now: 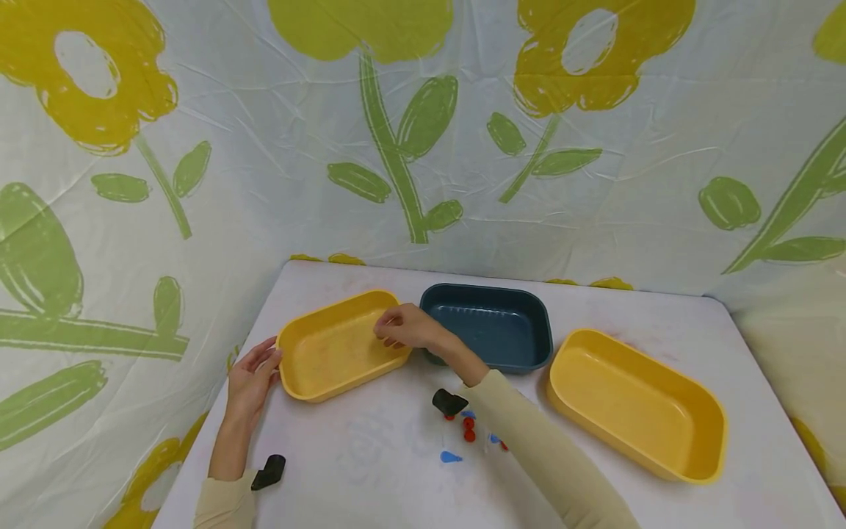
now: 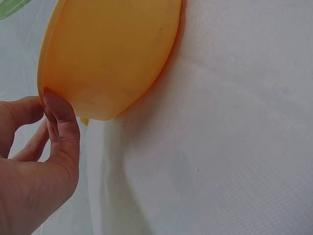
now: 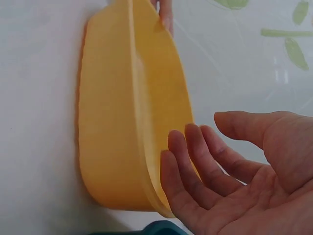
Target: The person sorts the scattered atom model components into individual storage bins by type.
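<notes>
At the left of the table, a shallow yellow bin [image 1: 324, 386] sits at an angle. My left hand [image 1: 250, 382] pinches its left rim between thumb and fingers; the left wrist view shows that hand [image 2: 44, 152] at the edge of the yellow wall [image 2: 107, 54]. Over the bin's right end hovers my right hand [image 1: 408, 327], fingers loosely bent. In the right wrist view this hand [image 3: 234, 171] holds nothing, and the thumb stands apart from the fingers. Whether its fingers touch the bin's rim [image 3: 142, 122], I cannot tell.
A dark blue bin [image 1: 489, 364] stands close to the yellow bin's right. Farther right is a second yellow bin [image 1: 634, 397]. Small red pieces [image 1: 469, 430] and blue pieces [image 1: 451, 457] lie near my right forearm, which partly hides them. A flowered cloth [image 1: 277, 184] hangs behind.
</notes>
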Demonstrator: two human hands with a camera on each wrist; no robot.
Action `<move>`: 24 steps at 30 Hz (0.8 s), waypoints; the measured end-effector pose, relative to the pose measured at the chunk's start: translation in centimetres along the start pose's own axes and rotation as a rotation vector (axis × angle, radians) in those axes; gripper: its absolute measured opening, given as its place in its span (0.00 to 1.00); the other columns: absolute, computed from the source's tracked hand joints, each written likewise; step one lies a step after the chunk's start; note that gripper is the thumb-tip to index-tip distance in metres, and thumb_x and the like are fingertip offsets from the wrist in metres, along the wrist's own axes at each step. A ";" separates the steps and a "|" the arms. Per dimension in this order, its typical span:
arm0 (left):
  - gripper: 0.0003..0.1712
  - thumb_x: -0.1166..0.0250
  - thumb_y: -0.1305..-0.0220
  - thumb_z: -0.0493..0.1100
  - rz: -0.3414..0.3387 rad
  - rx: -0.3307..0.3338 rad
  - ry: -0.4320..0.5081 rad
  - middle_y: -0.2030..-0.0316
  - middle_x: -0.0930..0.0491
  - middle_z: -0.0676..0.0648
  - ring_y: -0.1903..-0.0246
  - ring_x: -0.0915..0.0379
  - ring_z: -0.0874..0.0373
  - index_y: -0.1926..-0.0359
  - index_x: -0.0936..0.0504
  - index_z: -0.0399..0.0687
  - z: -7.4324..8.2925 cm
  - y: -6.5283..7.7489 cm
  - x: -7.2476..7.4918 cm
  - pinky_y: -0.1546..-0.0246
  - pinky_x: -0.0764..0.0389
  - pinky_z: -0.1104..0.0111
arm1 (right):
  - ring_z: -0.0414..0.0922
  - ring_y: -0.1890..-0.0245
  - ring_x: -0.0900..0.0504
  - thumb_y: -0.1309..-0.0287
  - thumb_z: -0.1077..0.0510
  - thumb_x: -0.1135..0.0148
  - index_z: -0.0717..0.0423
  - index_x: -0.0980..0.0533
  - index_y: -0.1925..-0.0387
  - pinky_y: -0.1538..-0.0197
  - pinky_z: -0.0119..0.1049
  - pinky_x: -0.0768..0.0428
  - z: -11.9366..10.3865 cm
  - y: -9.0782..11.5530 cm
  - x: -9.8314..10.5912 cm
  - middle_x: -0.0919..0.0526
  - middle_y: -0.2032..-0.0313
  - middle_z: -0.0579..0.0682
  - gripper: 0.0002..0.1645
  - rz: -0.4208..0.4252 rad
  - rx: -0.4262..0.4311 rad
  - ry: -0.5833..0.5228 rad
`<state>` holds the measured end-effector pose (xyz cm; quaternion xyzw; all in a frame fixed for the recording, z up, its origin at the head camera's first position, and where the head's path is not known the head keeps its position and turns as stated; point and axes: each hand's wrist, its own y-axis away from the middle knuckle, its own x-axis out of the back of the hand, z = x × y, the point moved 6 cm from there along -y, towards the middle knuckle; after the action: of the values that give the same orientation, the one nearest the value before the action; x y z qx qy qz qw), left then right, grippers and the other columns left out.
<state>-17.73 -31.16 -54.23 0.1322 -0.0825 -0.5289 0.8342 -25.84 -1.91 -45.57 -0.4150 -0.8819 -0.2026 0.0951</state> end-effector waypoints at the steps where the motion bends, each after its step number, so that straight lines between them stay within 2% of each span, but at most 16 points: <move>1: 0.27 0.34 0.39 0.44 -0.001 0.009 -0.004 0.58 0.25 0.53 0.68 0.26 0.63 0.39 0.26 0.47 0.0 0.0 -0.1 0.71 0.22 0.77 | 0.57 0.56 0.19 0.36 0.57 0.42 0.64 0.23 0.56 0.52 0.48 0.20 -0.1 0.2 0.2 0.19 0.58 0.60 0.14 0.000 0.000 -0.006; 5: 0.28 0.34 0.39 0.43 -0.005 0.043 0.008 0.58 0.26 0.53 0.67 0.26 0.62 0.38 0.28 0.46 0.0 0.0 -0.1 0.70 0.22 0.76 | 0.58 0.55 0.19 0.36 0.57 0.43 0.64 0.23 0.55 0.51 0.50 0.21 -0.1 0.9 0.7 0.18 0.60 0.58 0.14 0.003 0.015 -0.030; 9: 0.29 0.35 0.39 0.42 -0.012 0.051 0.015 0.58 0.26 0.53 0.67 0.26 0.61 0.37 0.29 0.46 0.0 0.0 -0.2 0.70 0.21 0.76 | 0.58 0.56 0.19 0.36 0.57 0.42 0.63 0.23 0.56 0.51 0.51 0.22 -0.1 1.6 1.2 0.19 0.60 0.59 0.13 0.011 0.036 -0.040; 15: 0.28 0.33 0.40 0.44 -0.017 0.001 0.004 0.59 0.25 0.54 0.67 0.25 0.62 0.38 0.27 0.47 -0.1 0.0 -0.1 0.69 0.21 0.76 | 0.58 0.56 0.19 0.37 0.56 0.41 0.62 0.23 0.56 0.51 0.49 0.21 0.2 2.8 1.8 0.18 0.62 0.55 0.13 0.027 0.050 -0.058; 19: 0.26 0.32 0.41 0.45 -0.019 -0.040 0.009 0.60 0.24 0.54 0.67 0.24 0.61 0.41 0.24 0.49 -0.2 -0.1 0.0 0.69 0.20 0.76 | 0.58 0.56 0.20 0.37 0.55 0.41 0.62 0.23 0.54 0.51 0.47 0.21 0.7 3.5 2.2 0.18 0.60 0.57 0.15 0.031 0.040 -0.093; 24: 0.28 0.32 0.41 0.45 -0.011 -0.022 0.006 0.58 0.25 0.53 0.67 0.25 0.62 0.39 0.26 0.48 -0.2 0.1 0.0 0.68 0.20 0.76 | 0.57 0.58 0.19 0.37 0.55 0.40 0.63 0.23 0.53 0.50 0.48 0.21 1.3 4.5 2.6 0.18 0.61 0.57 0.17 0.052 0.057 -0.115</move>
<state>-17.66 -31.11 -54.36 0.1251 -0.0737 -0.5340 0.8329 -24.04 3.00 -44.61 -0.4459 -0.8802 -0.1506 0.0613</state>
